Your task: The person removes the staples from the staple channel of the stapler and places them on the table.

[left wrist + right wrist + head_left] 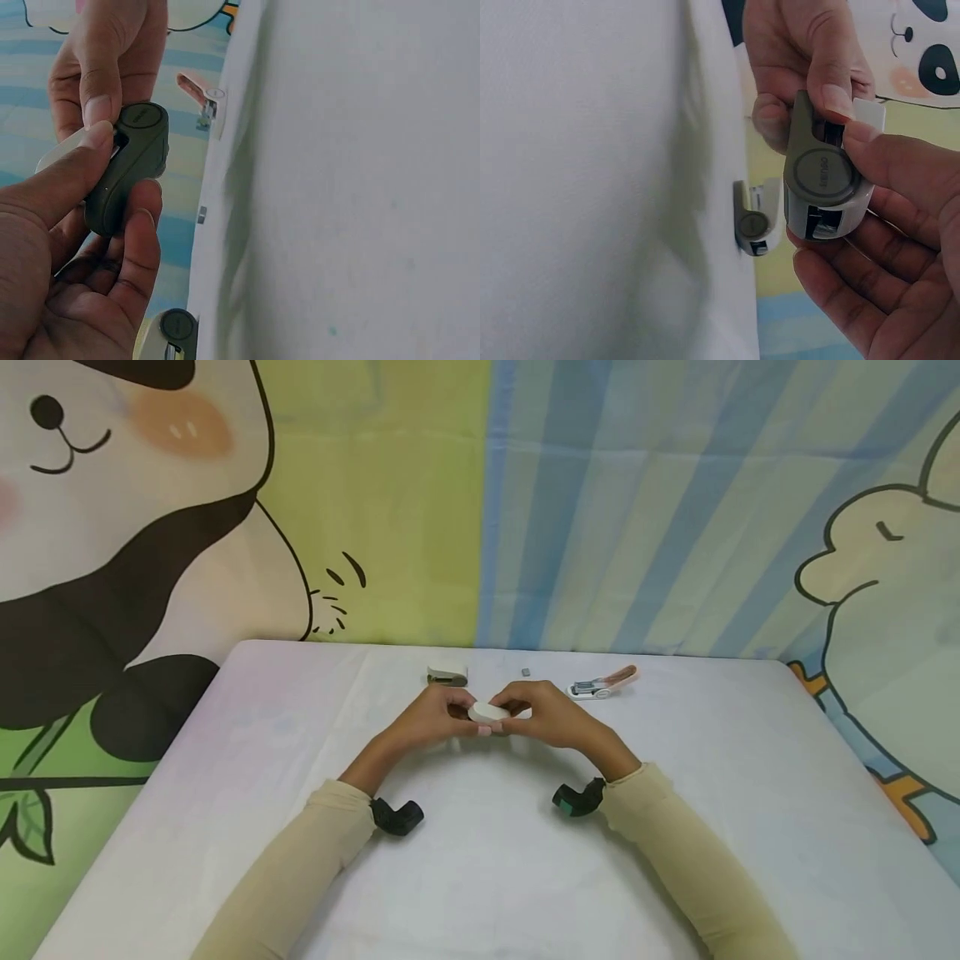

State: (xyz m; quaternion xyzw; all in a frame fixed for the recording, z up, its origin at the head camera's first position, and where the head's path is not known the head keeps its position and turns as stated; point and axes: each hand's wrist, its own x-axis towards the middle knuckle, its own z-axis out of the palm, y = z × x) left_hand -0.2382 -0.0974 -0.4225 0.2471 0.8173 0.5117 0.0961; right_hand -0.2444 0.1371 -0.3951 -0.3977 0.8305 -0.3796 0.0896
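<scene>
Above the tabletop (487, 860), near its far edge, the left hand (435, 717) and right hand (551, 714) grip a green-and-white stapler (825, 176) in their fingers (140, 251), work on it seemingly unfinished, while a second stapler (447, 677), pink stapler (603, 682) and grey piece (526, 672), perhaps staples, lie untouched.

A green-and-white stapler (447, 674), a small grey block (526, 672) and a pink-and-white stapler (602, 683) are sitting near the far edge of a white table (495, 868); a panda-printed cloth (420, 527) is hanging behind.
</scene>
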